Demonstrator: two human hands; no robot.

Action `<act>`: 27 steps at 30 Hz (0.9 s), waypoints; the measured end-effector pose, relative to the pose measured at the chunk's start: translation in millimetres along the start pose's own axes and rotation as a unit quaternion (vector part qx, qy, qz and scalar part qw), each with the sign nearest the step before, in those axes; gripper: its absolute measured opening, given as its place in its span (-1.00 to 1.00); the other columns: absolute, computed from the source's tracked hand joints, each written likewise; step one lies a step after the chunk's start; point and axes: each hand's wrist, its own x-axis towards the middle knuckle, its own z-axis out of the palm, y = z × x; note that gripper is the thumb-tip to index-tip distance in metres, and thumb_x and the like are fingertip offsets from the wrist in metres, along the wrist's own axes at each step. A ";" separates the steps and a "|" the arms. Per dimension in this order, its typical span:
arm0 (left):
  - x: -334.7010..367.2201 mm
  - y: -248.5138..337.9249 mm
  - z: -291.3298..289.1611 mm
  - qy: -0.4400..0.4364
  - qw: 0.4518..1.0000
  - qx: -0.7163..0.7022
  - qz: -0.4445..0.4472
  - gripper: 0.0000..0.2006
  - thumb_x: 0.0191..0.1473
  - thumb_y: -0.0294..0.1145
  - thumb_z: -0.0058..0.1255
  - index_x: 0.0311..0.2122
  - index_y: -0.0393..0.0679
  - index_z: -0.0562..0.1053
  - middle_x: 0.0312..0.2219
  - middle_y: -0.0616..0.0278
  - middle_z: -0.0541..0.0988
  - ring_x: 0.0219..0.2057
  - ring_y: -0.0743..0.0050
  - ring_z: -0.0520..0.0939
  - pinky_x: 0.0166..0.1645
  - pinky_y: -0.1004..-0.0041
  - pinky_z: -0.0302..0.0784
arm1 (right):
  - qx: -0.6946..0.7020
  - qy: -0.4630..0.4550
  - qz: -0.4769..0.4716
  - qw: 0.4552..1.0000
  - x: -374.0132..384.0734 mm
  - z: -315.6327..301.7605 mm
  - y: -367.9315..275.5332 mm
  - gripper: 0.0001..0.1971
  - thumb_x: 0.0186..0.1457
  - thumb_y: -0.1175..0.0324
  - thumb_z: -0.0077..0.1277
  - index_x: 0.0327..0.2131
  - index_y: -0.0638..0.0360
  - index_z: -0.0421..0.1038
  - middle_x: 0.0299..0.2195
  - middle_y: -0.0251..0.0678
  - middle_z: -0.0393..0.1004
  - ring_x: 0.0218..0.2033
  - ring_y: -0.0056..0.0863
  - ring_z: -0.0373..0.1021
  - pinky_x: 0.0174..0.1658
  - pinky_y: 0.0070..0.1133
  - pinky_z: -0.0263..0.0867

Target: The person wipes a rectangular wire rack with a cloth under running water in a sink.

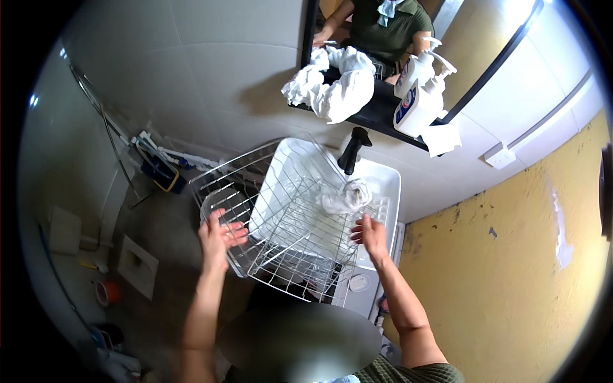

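A metal wire rack (295, 241) lies slanted across a white washbasin (278, 167), jutting past its left and front edges. My left hand (220, 241) is at the rack's left side, fingers spread, nothing seen in its grasp. Close to the rack's right side is my right hand (373, 239), its fingers loosely stretched out and apparently holding nothing. Whether its fingertips touch the wire I cannot tell. Just beyond that hand a bunched white cloth (350, 196) sits at the basin's right part, below the black faucet (353, 150).
Above the basin, a black-framed mirror's shelf (370, 117) carries a crumpled white cloth (338, 83) and two white pump bottles (418, 105). An outlet (500, 156) is on the right wall. Down left are a blue caddy (159, 173), an orange container (107, 292) and a floor drain plate (138, 268).
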 end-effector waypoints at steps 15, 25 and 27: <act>-37.4 -42.2 42.6 -0.247 0.947 -0.188 -0.081 -0.25 0.14 0.22 -0.41 0.20 -0.25 -0.01 0.10 -0.18 0.19 0.10 -0.07 0.31 0.08 -0.01 0.32 | 0.134 -0.107 -0.040 0.984 84.3 27.4 2.0 -0.63 0.16 0.59 -0.41 0.04 0.29 0.19 -0.44 -0.14 0.45 -0.61 -0.51 0.41 -0.62 -0.59 0.35; -0.8 -84.0 68.4 -0.079 0.992 -0.079 -0.061 -0.69 0.14 -0.55 -0.18 0.01 -0.16 0.21 -0.05 -0.06 0.40 -0.17 -0.01 0.56 -0.21 0.16 0.59 | -0.253 -0.082 -0.278 0.923 151.3 -0.8 34.8 -0.78 0.00 0.34 0.02 -0.24 0.12 0.48 -0.41 -0.28 0.52 -0.36 -0.50 0.44 -0.25 -0.51 0.34; -4.8 -82.6 63.4 -0.060 0.994 -0.082 -0.035 -0.69 0.14 -0.56 -0.22 0.02 -0.18 0.19 -0.05 -0.07 0.40 -0.17 -0.01 0.56 -0.19 0.19 0.58 | -0.362 -0.066 -0.324 0.871 129.8 8.2 28.4 -0.80 -0.07 0.36 0.03 -0.30 0.11 0.49 -0.44 -0.27 0.51 -0.38 -0.39 0.44 -0.26 -0.45 0.33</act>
